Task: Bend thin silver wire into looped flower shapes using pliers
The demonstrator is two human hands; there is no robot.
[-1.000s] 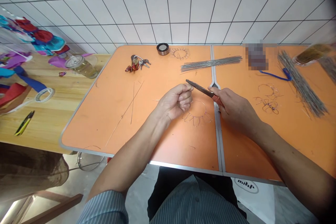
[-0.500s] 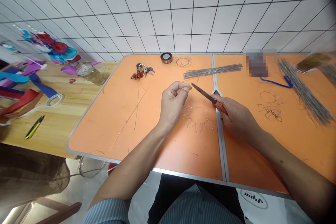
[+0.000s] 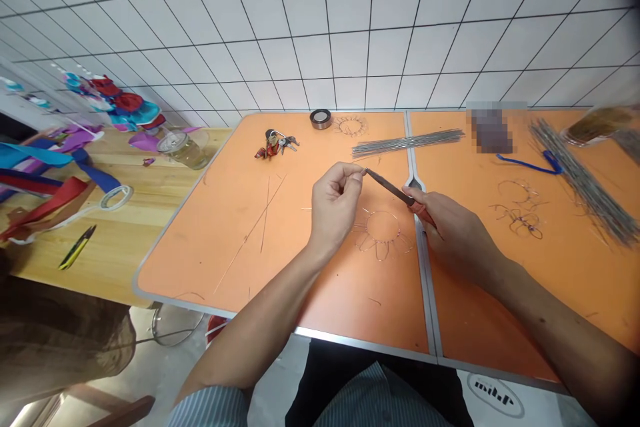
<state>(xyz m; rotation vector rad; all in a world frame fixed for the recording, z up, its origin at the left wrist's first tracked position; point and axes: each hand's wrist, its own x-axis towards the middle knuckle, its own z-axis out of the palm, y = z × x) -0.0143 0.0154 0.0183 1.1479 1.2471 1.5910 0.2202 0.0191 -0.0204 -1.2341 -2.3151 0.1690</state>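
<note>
My left hand (image 3: 336, 203) is closed in a pinch, with a short bit of thin wire (image 3: 365, 171) showing at the fingertips. Most of that wire is hidden by the fingers. My right hand (image 3: 457, 227) is wrapped round the red handles of a pair of long-nose pliers (image 3: 390, 188). The narrow dark jaws point left and meet the wire right beside my left fingertips. Below the hands, a flower-shaped wire piece (image 3: 382, 242) with looped petals lies on the orange table (image 3: 295, 293).
A bundle of straight wires (image 3: 410, 143), a tape roll (image 3: 321, 119), keys (image 3: 280, 143) and a wire ring (image 3: 350, 125) lie behind. Loose wires (image 3: 249, 235) rest left. At right are bent wire shapes (image 3: 520, 219) and a thicker wire bundle (image 3: 585, 180). A yellow utility knife (image 3: 77, 248) lies far left.
The pliers' tips have closed the small gap to my left fingertips and now meet the wire there. The whole view has shifted slightly.
</note>
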